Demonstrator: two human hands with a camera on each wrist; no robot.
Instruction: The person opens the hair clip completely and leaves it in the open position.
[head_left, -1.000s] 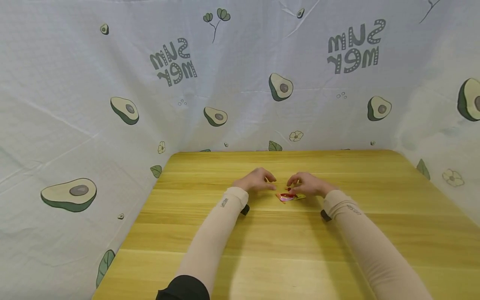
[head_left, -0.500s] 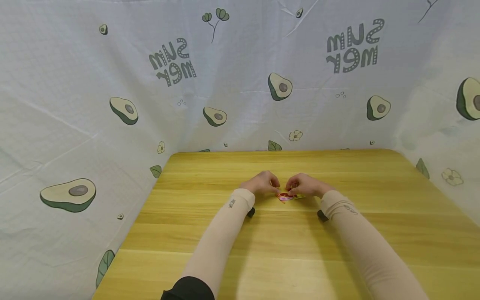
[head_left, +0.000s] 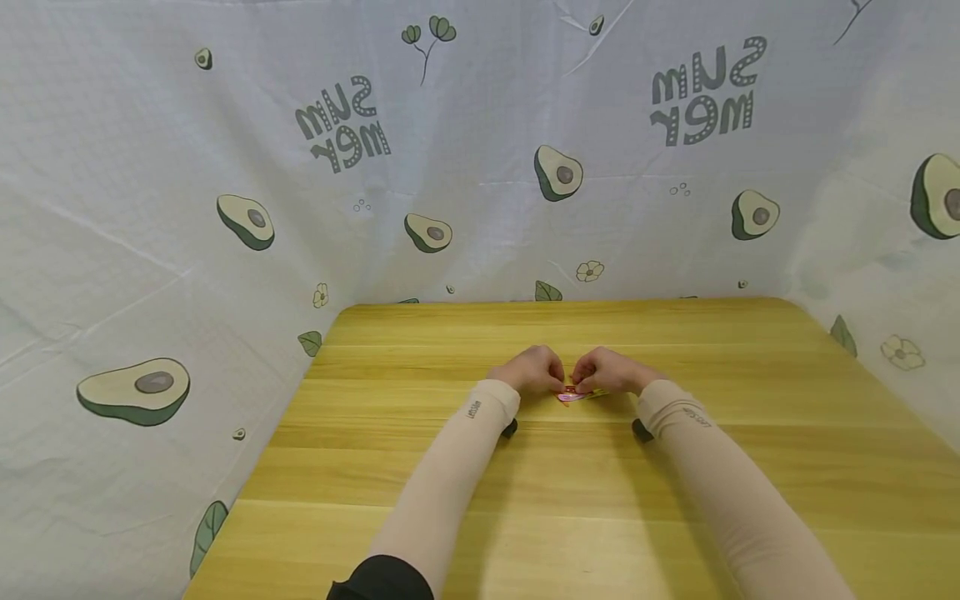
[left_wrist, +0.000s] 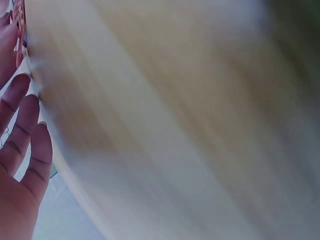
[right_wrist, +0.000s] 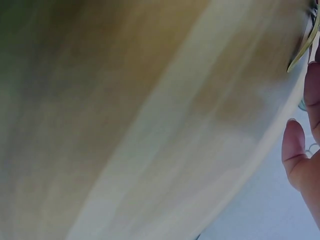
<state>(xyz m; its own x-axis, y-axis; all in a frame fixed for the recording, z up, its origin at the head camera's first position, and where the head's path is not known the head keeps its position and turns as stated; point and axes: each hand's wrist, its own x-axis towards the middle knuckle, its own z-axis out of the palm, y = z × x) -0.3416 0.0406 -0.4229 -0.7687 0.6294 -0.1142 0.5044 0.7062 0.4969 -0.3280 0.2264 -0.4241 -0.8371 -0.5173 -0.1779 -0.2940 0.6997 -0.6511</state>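
A small, flat, shiny wrapper-like packet [head_left: 573, 397], coloured red, pink and yellow, lies on the wooden table under both hands. My left hand [head_left: 531, 369] pinches its left end with bent thumb and fingertips. On the other side my right hand [head_left: 611, 371] grips the packet near its top with curled fingers. In the left wrist view a reddish edge of the packet [left_wrist: 21, 27] shows beside the thumb and fingers. The right wrist view catches its yellowish end [right_wrist: 303, 49] close to the fingers. Much of the packet is hidden behind the fingertips.
The yellow wooden table [head_left: 570, 492] spreads out around the hands. Behind it and at both sides hangs a white cloth [head_left: 480, 125] printed with avocados and lettering. A dark strap-mounted device [head_left: 642, 431] sits under the right wrist.
My left hand has moved right and closed its fingers at the packet's left end. The right hand has stayed at the packet, shifting only slightly.
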